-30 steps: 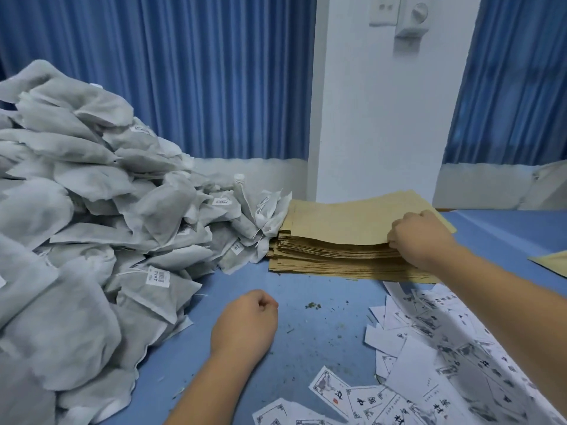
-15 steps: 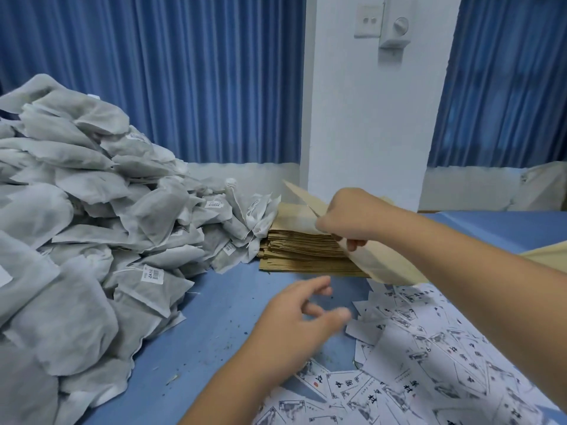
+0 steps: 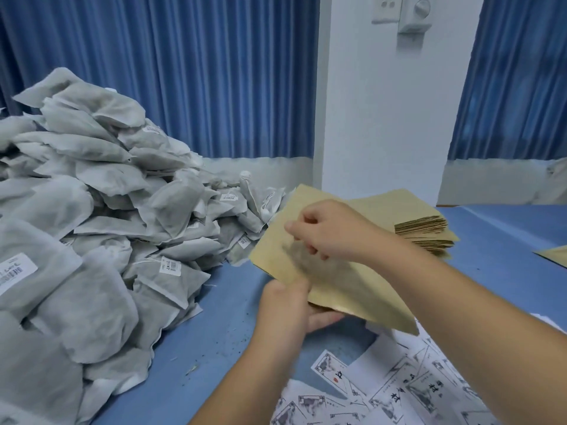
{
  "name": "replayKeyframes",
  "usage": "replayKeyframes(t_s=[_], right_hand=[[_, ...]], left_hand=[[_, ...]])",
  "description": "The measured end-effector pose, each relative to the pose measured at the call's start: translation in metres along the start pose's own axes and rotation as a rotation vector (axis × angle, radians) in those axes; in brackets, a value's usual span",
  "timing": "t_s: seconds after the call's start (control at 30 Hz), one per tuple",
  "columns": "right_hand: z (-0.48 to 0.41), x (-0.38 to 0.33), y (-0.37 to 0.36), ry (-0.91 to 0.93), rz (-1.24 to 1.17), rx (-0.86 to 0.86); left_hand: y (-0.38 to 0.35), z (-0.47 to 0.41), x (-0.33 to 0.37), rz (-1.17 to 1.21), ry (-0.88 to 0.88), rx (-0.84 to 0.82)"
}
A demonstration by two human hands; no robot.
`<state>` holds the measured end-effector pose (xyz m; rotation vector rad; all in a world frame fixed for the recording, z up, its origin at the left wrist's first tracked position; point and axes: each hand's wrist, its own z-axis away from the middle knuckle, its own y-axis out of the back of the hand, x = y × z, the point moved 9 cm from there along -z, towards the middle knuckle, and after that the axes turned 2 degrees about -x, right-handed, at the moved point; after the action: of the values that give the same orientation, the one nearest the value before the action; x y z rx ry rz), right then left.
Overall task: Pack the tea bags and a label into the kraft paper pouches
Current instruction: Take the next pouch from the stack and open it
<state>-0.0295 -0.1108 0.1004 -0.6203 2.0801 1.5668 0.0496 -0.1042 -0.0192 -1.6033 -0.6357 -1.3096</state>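
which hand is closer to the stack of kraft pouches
Right. The right hand sits beside the stack; the left hand is lower, nearer the camera. Both hold one pouch.

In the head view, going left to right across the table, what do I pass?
Pile of tea bags → held kraft pouch → stack of kraft pouches → lone pouch at the right edge. Labels left out: they overlap.
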Motion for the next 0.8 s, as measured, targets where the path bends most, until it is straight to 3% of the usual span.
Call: replayKeyframes(t_s=[0.1,0.2,0.4,0.67,0.8], right_hand=[[0.015,-0.003,-0.017,0.088,0.219,-0.157],[0.029,0.008,-0.035,0.075,0.225,-0.339],[0.021,0.018,-0.028,0.151,0.137,-0.211],[0.017,0.036,-0.019,0.106,-0.247,-0.338],[0.02,0.04,-0.021,0.093,-0.327,-0.377]], left_hand=[[0.014,-0.007,0.001,0.124,-0.023,0.039],[0.021,-0.012,0.001,0.212,-0.016,0.044],[0.017,-0.017,0.009,0.313,-0.095,-0.054],[0.008,-0.012,0.019,0.199,-0.182,-0.165],[0.005,-0.009,0.018,0.145,-0.184,-0.188]])
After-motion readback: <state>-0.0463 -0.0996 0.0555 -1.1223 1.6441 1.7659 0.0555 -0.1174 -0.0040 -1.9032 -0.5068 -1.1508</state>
